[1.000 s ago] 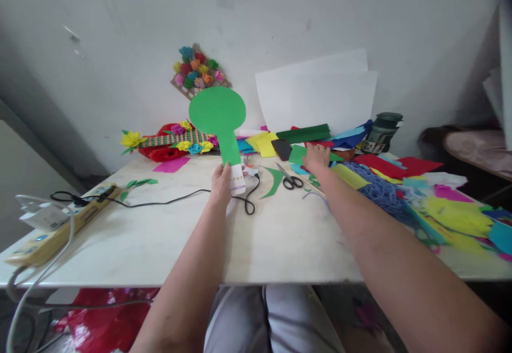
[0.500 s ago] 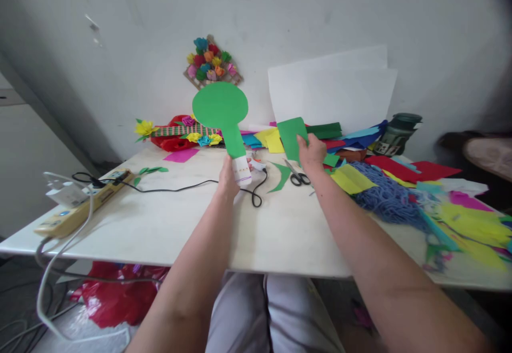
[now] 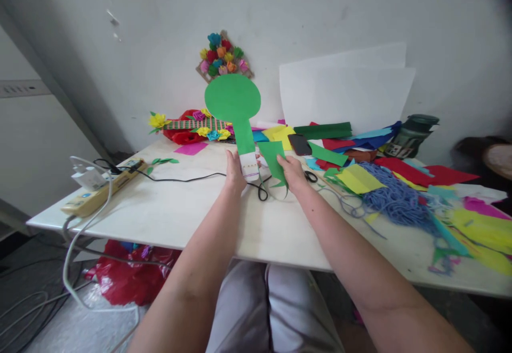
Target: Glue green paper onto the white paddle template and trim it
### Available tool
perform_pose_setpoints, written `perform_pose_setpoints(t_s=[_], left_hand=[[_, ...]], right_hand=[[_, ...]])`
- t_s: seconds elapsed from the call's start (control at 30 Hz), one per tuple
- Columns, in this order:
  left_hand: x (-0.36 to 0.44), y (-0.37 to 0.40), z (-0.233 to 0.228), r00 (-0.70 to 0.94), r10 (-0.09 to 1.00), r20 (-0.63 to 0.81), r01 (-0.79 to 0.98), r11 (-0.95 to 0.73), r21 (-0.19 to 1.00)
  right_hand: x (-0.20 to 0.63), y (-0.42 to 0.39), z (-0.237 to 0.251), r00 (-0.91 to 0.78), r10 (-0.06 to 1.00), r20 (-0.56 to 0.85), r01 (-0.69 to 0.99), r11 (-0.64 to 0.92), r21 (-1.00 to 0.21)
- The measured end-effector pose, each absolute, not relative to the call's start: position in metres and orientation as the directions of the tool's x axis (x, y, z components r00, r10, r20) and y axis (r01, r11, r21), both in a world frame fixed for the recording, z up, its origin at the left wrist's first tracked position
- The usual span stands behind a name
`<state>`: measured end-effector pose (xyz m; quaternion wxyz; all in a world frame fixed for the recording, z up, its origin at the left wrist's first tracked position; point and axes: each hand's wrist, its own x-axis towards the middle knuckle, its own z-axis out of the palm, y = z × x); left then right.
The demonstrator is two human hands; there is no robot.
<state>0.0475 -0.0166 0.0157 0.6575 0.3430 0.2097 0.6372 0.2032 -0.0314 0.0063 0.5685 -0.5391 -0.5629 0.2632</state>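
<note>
At mid-frame, the left hand (image 3: 237, 173) clasped a green paddle (image 3: 232, 98) low, the right hand (image 3: 293, 173) pinched green paper (image 3: 273, 155), likely light, bendable, best edge-held.

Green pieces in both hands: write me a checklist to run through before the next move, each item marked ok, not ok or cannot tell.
1. Left hand holding the round-topped green cutout near its white lower end: ok.
2. Right hand holding the green sheet: ok.
3. Scissors fully in sight: not ok, only the black handle shows.
4. Table below the hands free of the black cord: not ok.
5. Sheet clear of the cord: cannot tell.
</note>
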Motion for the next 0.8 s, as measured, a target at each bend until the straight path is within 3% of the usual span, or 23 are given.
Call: perform_pose_setpoints(t_s=[0.1, 0.3, 0.43, 0.57, 0.63, 0.7, 0.8], left_hand=[[0.048, -0.017, 0.016, 0.078, 0.984, 0.16, -0.729, -0.053, 0.682], [0.05, -0.018, 0.017, 0.05, 0.987, 0.15, -0.745, -0.063, 0.664], [0.051, -0.018, 0.018, 0.002, 0.99, 0.14, -0.741, -0.093, 0.665], [0.046, -0.014, 0.022, -0.093, 0.988, 0.126, -0.729, -0.154, 0.667], [0.041, -0.012, 0.025, -0.153, 0.981, 0.116, -0.719, -0.191, 0.668], [0.036, -0.012, 0.027, -0.212, 0.97, 0.115, -0.712, -0.234, 0.661], [0.032, -0.012, 0.029, -0.254, 0.959, 0.122, -0.72, -0.272, 0.639]], right_hand=[[0.199, -0.035, 0.006, 0.203, 0.915, 0.348, 0.205, 0.308, -0.929], [0.189, -0.04, 0.006, 0.147, 0.918, 0.368, 0.204, 0.336, -0.919], [0.184, -0.043, 0.009, 0.137, 0.91, 0.392, 0.347, 0.327, -0.879], [0.193, -0.04, 0.017, 0.174, 0.914, 0.368, 0.647, 0.176, -0.742], [0.199, -0.038, 0.018, 0.184, 0.911, 0.369, 0.719, 0.132, -0.683], [0.204, -0.037, 0.018, 0.175, 0.918, 0.355, 0.714, 0.13, -0.687], [0.204, -0.038, 0.016, 0.128, 0.935, 0.33, 0.584, 0.198, -0.787]])
